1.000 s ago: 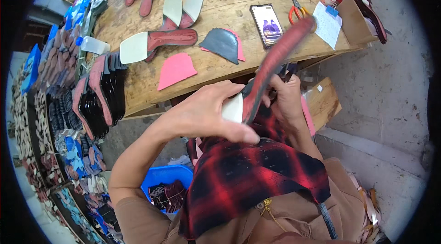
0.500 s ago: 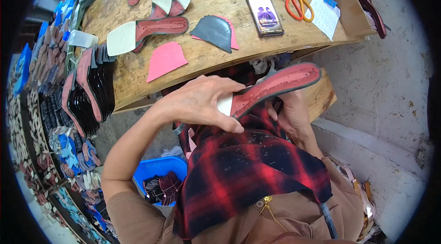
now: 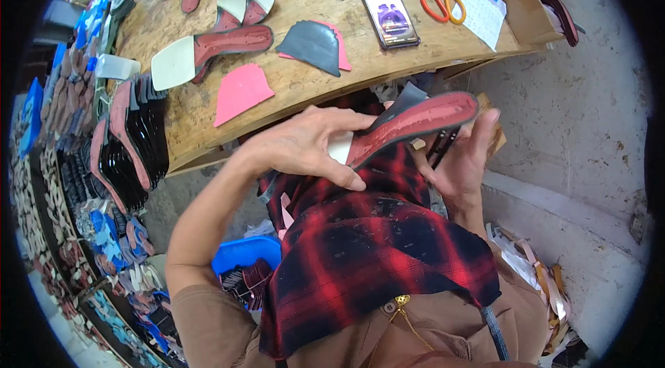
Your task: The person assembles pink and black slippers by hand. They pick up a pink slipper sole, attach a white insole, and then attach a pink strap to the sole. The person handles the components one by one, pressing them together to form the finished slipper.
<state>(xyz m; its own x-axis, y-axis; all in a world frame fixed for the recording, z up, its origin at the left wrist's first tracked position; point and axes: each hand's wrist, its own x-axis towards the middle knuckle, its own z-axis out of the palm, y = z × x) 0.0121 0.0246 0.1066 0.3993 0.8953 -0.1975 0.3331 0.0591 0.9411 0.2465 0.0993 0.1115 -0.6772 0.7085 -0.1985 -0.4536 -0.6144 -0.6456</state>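
Observation:
In my left hand (image 3: 308,139) is a sandal sole (image 3: 422,122) with a dull red top, a dark edge and a white heel end. The thumb presses on the near edge and the fingers wrap round the far side, hiding much of the heel. Under the toe end hang dark straps (image 3: 442,146). Beside these straps my right hand (image 3: 464,156) has its fingers apart, the thumb side close to the sole's underside; whether it touches the straps I cannot tell. A dark flap (image 3: 409,96) stands up behind the sole. Beneath lies a red-and-black checked apron (image 3: 374,250) over my lap.
On the wooden table (image 3: 187,104) lie a pink piece (image 3: 242,94), a dark grey piece (image 3: 312,47), a phone (image 3: 389,14), orange-handled scissors (image 3: 441,2) and several soles (image 3: 232,42). Stacked soles (image 3: 131,139) stand at left. A blue bin (image 3: 242,251) sits below, a wall (image 3: 575,125) at right.
My right hand has come away from under the toe end and its fingers have spread, showing the dark straps. The sole has shifted slightly; my left hand keeps its hold.

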